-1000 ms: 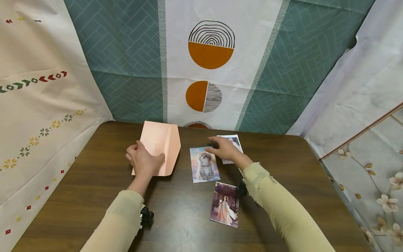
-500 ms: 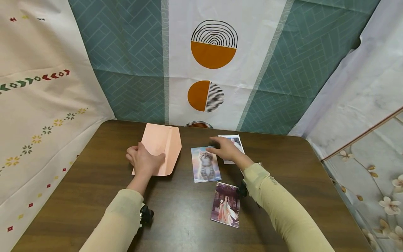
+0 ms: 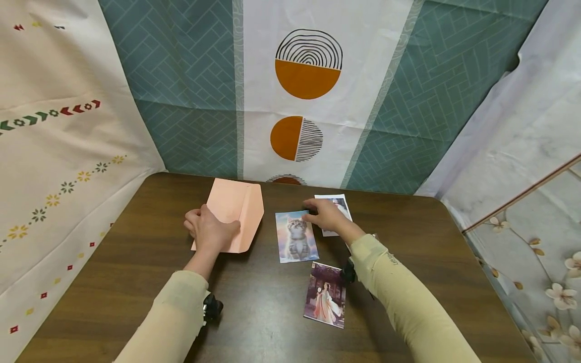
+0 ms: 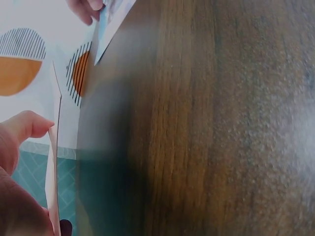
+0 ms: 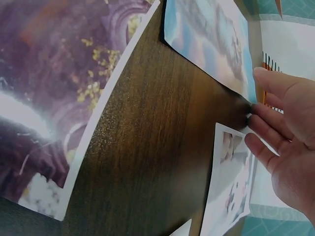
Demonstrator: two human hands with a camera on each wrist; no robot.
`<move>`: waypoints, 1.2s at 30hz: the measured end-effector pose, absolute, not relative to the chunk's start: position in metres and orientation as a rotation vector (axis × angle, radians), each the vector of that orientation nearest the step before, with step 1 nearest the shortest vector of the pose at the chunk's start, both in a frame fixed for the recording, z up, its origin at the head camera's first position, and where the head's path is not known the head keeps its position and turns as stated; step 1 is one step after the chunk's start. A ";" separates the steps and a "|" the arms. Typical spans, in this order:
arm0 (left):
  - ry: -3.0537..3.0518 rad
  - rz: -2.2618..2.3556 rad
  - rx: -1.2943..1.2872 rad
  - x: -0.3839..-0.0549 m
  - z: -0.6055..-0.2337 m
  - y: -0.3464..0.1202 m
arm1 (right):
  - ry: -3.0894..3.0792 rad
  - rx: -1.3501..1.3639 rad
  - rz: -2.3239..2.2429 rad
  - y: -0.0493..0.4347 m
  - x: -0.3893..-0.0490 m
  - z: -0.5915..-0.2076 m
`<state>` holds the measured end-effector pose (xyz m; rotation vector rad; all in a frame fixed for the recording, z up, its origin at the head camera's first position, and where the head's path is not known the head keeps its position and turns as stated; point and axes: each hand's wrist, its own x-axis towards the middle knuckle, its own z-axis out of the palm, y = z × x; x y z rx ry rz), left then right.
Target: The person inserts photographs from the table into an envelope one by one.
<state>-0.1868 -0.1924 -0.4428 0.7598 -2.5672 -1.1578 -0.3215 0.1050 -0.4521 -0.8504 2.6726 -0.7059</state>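
My left hand (image 3: 211, 230) grips a pale pink envelope (image 3: 230, 201), flap side to the right, with the thumb on its face. In the left wrist view the envelope (image 4: 55, 142) appears edge-on, raised off the table. My right hand (image 3: 330, 215) pinches the upper right corner of a kitten picture card (image 3: 297, 241), thumb on top and fingertips at the edge below. Partly behind that hand lies a white-bordered picture card (image 3: 341, 203). Closer to me is a purple picture card (image 3: 325, 297) showing a figure in a long robe.
The brown wooden table (image 3: 258, 312) carries all the cards. A white corner of another card (image 5: 183, 229) shows in the right wrist view. Patterned cloth (image 3: 199, 121) hangs behind the table's far edge, with more cloth (image 3: 535, 201) along the right side.
The right hand's fingers have closed together at the kitten card's corner. My left hand has shifted slightly right with the envelope. The cards lie where they were.
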 end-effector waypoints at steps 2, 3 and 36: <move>-2.573 -1.158 0.756 -0.187 -0.443 -0.192 | 2.682 -0.865 -0.709 0.105 -0.322 -0.453; -2.575 -1.162 0.754 -0.188 -0.442 -0.191 | 2.687 -0.872 -0.708 0.106 -0.322 -0.454; -2.552 -1.211 0.740 -0.190 -0.445 -0.188 | 2.786 -0.887 -0.931 0.106 -0.321 -0.463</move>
